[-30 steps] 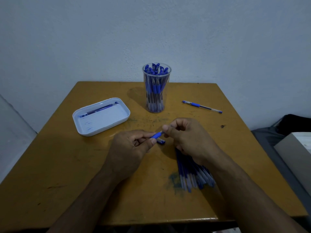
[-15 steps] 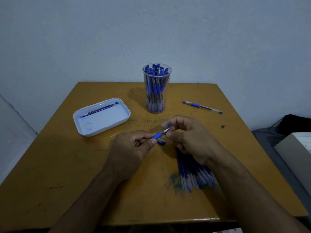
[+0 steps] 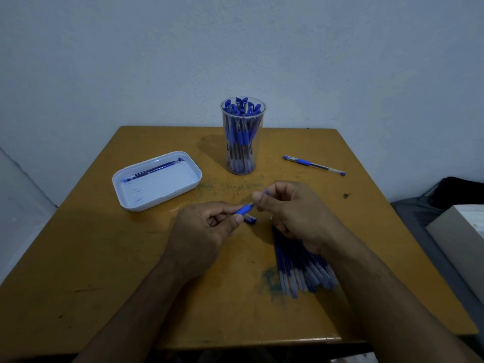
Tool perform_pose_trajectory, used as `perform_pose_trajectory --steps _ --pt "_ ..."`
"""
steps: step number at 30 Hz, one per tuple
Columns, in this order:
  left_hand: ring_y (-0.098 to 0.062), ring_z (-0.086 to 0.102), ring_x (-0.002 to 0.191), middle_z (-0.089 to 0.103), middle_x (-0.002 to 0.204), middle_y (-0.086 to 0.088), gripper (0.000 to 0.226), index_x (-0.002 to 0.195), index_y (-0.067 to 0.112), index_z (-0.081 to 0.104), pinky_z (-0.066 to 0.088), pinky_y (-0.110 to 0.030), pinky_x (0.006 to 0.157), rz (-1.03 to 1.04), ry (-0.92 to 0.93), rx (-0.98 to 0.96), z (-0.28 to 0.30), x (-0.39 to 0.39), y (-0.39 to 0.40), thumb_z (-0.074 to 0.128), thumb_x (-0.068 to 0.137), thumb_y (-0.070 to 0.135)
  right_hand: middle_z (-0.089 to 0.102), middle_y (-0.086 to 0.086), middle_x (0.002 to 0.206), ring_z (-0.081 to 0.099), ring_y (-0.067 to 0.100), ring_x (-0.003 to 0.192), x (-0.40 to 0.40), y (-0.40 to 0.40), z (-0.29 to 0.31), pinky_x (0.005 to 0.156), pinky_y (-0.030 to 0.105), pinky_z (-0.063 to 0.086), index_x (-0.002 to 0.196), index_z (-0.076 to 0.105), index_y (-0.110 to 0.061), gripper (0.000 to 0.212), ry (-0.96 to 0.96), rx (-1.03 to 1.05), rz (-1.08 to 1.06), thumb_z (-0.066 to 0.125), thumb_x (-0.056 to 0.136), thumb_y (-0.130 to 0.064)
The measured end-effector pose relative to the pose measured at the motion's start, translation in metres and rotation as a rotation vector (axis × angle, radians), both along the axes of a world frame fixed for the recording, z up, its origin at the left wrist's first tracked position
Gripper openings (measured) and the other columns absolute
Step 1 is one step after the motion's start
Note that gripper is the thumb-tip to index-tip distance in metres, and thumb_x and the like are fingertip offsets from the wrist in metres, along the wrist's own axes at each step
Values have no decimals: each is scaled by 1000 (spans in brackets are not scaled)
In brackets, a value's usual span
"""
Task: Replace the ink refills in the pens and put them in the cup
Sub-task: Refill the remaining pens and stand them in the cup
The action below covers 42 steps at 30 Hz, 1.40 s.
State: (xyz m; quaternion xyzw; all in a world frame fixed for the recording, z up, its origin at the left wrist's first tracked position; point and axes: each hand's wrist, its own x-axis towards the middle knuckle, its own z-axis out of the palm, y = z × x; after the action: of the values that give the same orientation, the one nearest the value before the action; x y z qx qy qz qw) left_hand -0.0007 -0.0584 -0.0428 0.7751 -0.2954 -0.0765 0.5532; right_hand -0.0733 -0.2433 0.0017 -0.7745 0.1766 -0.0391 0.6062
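one cup; one tray; two hands; one loose pen

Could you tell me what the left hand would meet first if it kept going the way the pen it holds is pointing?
Most likely the right hand: the left hand aims its pen up and right, straight at the right fingertips that are pinching at the tip.

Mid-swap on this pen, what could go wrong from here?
The loose blue cap lies on the table just under the hands and could be knocked away. The right hand hovers over the refill pile, and a wrist sweep may scatter it. The cup looks packed, so another pen may not slide in easily.
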Motion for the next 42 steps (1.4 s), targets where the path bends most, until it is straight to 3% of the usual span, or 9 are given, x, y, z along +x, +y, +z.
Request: perform_pose_trajectory --steps 6,11,16,19,22,29,42 --pt "-11 68 73 73 75 6 19 105 35 73 53 -17 64 19 31 -39 0 1 -1 71 92 22 55 7 76 43 10 47 2 1 1 40 17 35 95 70 -8 6 -84 -7 -66 69 96 -14" --pt "-3 59 59 72 72 -1 14 106 25 75 46 -17 55 89 130 -126 -2 8 1 70 93 26 61 -4 77 48 5 50 4 1 1 49 23 40 89 70 -18 7 -241 -88 -200 71 95 -22" --pt "-13 49 50 69 71 -11 12 102 15 75 39 -21 44 146 242 -276 -1 15 4 67 96 22 64 -12 88 57 2 76 2 14 1 63 17 42 85 70 -30 9 -171 -536 -118 73 92 -34" --pt "-14 48 49 68 71 -12 12 99 11 74 39 -20 42 153 232 -282 1 15 5 65 97 19 53 -11 99 53 6 89 5 29 -7 73 21 43 101 75 -26 12 -48 -800 3 68 95 -35" --pt "-13 49 48 68 70 -12 14 98 9 74 40 -19 43 149 224 -284 2 14 5 63 98 18 50 -8 105 50 9 95 7 38 -12 78 26 45 113 72 -26 20 36 -891 64 62 99 -37" --pt "-12 49 48 68 71 -11 15 102 8 74 40 -18 43 124 203 -272 3 16 7 62 99 16 52 -6 112 52 11 96 8 44 -17 82 29 50 122 69 -26 25 98 -995 133 59 101 -34" --pt "-10 50 46 68 70 -10 17 105 8 75 39 -17 44 103 193 -261 3 15 7 63 98 18 52 -7 110 50 10 97 11 42 -18 82 27 47 118 72 -27 24 148 -959 126 62 98 -36"
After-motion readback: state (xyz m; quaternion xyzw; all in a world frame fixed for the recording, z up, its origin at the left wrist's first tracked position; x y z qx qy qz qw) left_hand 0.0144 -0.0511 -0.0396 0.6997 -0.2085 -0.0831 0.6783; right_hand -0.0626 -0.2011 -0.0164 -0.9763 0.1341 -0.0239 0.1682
